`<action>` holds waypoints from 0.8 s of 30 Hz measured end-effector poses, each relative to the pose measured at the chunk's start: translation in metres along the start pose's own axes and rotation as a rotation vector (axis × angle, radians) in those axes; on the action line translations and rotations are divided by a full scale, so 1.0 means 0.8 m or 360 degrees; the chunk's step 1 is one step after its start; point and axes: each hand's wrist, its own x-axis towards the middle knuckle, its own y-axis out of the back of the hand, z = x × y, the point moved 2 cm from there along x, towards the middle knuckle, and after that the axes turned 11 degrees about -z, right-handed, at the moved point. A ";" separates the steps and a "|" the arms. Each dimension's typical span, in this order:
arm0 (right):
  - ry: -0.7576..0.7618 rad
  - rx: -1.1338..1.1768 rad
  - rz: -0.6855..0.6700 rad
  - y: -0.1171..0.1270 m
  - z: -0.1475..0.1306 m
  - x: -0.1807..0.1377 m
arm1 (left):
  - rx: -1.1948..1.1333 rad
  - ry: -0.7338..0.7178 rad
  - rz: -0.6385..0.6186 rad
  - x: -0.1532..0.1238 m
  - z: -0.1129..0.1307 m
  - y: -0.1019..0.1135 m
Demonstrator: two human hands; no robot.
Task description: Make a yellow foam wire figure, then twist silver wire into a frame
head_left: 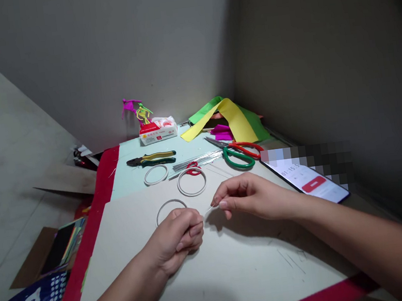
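My left hand [180,236] is curled into a fist on the grey cardboard sheet [237,268], gripping a thin ring [170,208] that loops out above the knuckles. Just to its right, my right hand [250,195] pinches a thin white strip or wire [210,209] that runs toward the left fist. Both hands sit close together near the middle of the sheet.
Two white tape rings [156,174] [191,182], pliers [151,159], a bundle of thin wires [197,160], red and green scissors [240,154], coloured paper [231,117], a white box [158,130] and a phone [305,179] lie behind the hands. Walls close in at the back and right.
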 end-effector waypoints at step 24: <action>-0.0048 0.0998 0.0077 -0.050 0.008 0.007 | 0.0966 -0.0355 0.0368 -0.008 0.012 -0.012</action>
